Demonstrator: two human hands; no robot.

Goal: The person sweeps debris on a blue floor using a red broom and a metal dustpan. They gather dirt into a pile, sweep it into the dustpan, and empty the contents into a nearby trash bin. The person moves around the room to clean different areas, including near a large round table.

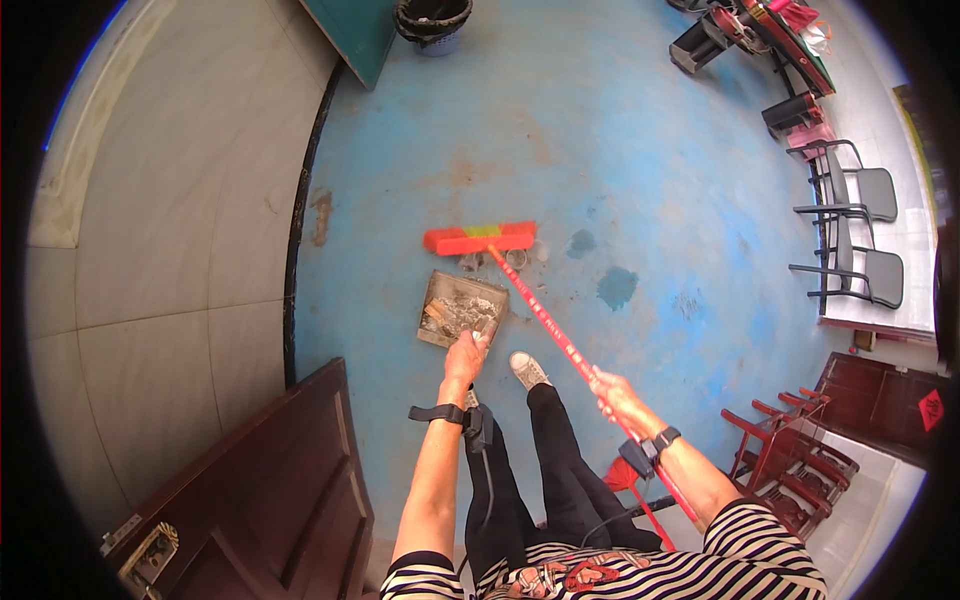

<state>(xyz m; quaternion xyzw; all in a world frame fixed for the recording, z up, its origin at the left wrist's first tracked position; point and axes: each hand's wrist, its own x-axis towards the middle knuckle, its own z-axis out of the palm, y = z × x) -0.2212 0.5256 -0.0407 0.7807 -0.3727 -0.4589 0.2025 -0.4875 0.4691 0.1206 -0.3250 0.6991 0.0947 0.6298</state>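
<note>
My left hand (464, 358) is closed round the handle of a dirty, squarish dustpan (440, 300) that rests on the blue floor, with grey dust and scraps inside. My right hand (615, 395) grips the red pole of a broom (545, 318). Its red head, with a yellow-green patch in the middle, lies just beyond the dustpan's far edge, apart from it. Small pale litter (515, 260) shows between the broom head and the dustpan, partly covered by the broom.
Dark wet patches (617, 288) mark the floor right of the broom. An open brown door (290, 480) stands at lower left, beside a tiled wall (150, 310). A lined bin (436, 42) is at the far end. Grey chairs (880, 278) and wooden stools (800, 470) stand on the right.
</note>
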